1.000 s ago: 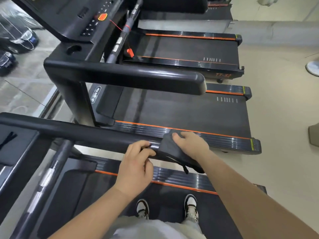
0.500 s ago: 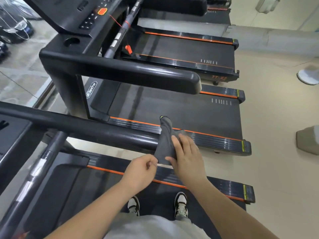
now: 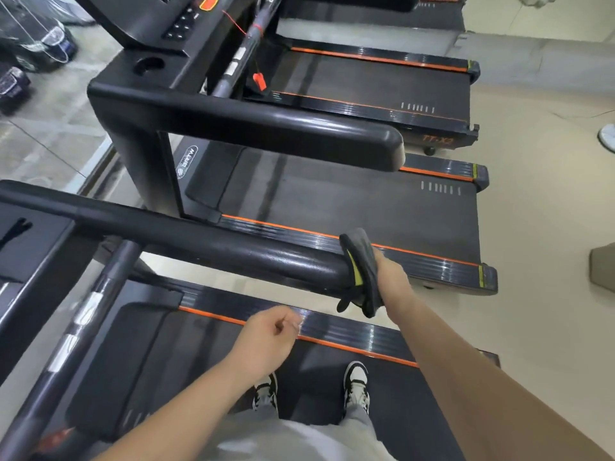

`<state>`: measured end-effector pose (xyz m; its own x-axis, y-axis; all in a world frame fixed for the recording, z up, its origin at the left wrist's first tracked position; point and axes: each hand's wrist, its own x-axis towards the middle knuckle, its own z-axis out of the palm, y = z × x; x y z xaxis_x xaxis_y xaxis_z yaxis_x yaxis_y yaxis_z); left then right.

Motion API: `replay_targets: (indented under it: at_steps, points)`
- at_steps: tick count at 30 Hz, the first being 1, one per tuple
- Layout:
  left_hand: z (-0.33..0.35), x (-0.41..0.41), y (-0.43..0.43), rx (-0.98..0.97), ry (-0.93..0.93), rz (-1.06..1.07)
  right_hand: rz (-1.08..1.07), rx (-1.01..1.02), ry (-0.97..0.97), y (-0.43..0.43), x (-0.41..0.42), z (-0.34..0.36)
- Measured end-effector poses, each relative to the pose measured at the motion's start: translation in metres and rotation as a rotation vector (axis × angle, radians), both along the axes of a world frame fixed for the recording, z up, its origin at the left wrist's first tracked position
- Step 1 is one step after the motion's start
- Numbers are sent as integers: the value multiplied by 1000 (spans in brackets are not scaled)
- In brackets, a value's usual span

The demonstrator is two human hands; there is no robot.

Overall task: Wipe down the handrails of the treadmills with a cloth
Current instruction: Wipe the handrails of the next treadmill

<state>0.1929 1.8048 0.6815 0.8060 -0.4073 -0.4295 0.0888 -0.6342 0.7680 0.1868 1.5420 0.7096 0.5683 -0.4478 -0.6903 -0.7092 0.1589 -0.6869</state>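
The person wears low black-and-white trainers, the left shoe [image 3: 265,392] and the right shoe [image 3: 356,382] both standing on the treadmill belt [image 3: 186,361], each with a white toe and black panels. Light grey trousers [image 3: 358,424] reach down to the shoe tops above the belt, and a pale whitish top [image 3: 299,442] hangs over them at the belt's near end. The left hand [image 3: 266,331] and right hand [image 3: 390,274] are bare, as are both forearms

A gym is shown: black treadmills [image 3: 233,128] with orange-trimmed belts [image 3: 366,201] are lined up side by side beyond the grip on the near handrail [image 3: 216,244].
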Motion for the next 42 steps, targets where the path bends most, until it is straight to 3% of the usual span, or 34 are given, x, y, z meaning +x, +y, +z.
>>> replay_targets:
  at_steps: [2,5,9,12,14,20,27,32,42]
  points:
    - [-4,1,5,-1,22,-2,-88,-95,-68,19,-10,0]
    - [-7,1,12,-5,63,-30,-95,-458,-243,56,-26,-10]
    - [-3,7,23,11,97,-65,115,-944,-4,102,-27,-34]
    - [3,17,35,-20,127,-63,363,-1278,25,114,-23,-32]
    - [7,25,47,-46,91,-81,548,-1391,34,118,-15,-27]
    - [12,47,98,-99,61,95,839,-1506,102,161,37,-1]
    - [19,65,158,-153,53,406,1033,-1500,-29,256,121,16]
    - [29,75,189,-190,-75,585,1135,-1474,-117,305,173,18]
    - [45,78,199,-216,-148,641,1197,-1380,-343,317,210,20]
